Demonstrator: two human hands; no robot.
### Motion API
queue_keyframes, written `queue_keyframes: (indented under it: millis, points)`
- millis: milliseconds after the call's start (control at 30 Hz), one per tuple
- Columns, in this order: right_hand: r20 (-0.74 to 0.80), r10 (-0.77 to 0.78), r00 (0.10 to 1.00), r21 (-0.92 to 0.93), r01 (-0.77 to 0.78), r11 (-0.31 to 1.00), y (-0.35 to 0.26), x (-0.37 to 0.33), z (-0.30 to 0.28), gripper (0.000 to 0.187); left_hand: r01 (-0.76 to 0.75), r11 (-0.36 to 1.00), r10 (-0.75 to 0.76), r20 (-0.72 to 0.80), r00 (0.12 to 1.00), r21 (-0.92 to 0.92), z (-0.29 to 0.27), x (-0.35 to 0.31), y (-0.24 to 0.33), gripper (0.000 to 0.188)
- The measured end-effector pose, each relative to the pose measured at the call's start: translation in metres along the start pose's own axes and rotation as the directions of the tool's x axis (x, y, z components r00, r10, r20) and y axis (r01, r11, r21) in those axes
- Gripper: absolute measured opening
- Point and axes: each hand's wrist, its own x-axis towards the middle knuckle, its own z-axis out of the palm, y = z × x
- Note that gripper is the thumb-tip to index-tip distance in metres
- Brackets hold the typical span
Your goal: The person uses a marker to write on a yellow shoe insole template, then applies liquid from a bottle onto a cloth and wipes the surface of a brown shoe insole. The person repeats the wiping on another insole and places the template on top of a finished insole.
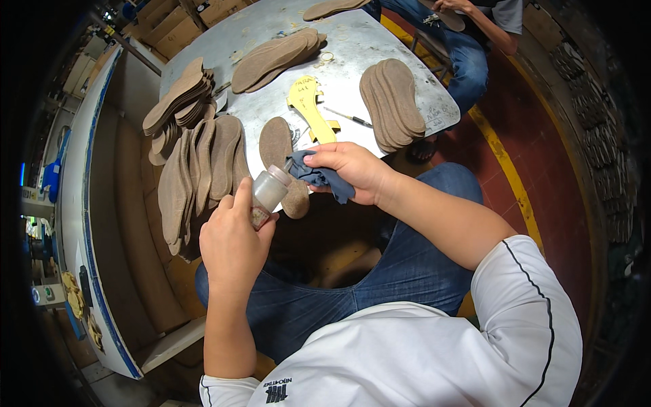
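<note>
A bottle (pixel 269 192) is gripped in the left hand (pixel 235 241), tilted toward a blue cloth (pixel 321 178) bunched in the right hand's (pixel 354 171) closed fingers; whether bottle and cloth touch cannot be told. Both are held by the near edge of the table (pixel 363 44), before a lone insole (pixel 274 138). Beyond, a yellow template (pixel 308 108) and a pen (pixel 351 118) are flanked by insole stacks (pixel 392 102).
</note>
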Motion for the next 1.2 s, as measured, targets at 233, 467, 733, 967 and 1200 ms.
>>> queue_keyframes:
  millis: [233, 467, 733, 967, 1200]
  points:
    - [0.042, 0.083, 0.996, 0.31, -0.092, 0.946, -0.005, -0.002, -0.002, 0.027, 0.059, 0.976, -0.075, -0.069, 0.995, -0.207, 0.013, -0.001, 0.004, 0.067]
    - [-0.012, 0.035, 0.999, 0.293, -0.03, 0.956, -0.01, -0.002, -0.005, 0.026, 0.148, 0.673, -0.218, -0.003, 0.976, -0.725, 0.021, 0.008, -0.007, 0.062]
    - [-0.121, -0.031, 0.992, 0.248, 0.061, 0.967, -0.021, -0.003, -0.005, 0.025, -0.127, 0.158, -0.277, -0.168, 0.946, -0.979, 0.054, 0.08, -0.029, 0.061]
    - [-0.162, -0.056, 0.985, 0.19, 0.087, 0.978, -0.02, 0.002, -0.015, 0.019, -0.103, 0.383, -0.404, -0.267, 0.875, -0.918, 0.114, 0.21, -0.073, 0.052]
    - [-0.174, -0.132, 0.976, 0.053, 0.143, 0.988, -0.022, 0.01, -0.026, 0.025, 0.09, 0.403, -0.494, -0.134, 0.859, -0.911, 0.163, 0.26, -0.089, 0.059]
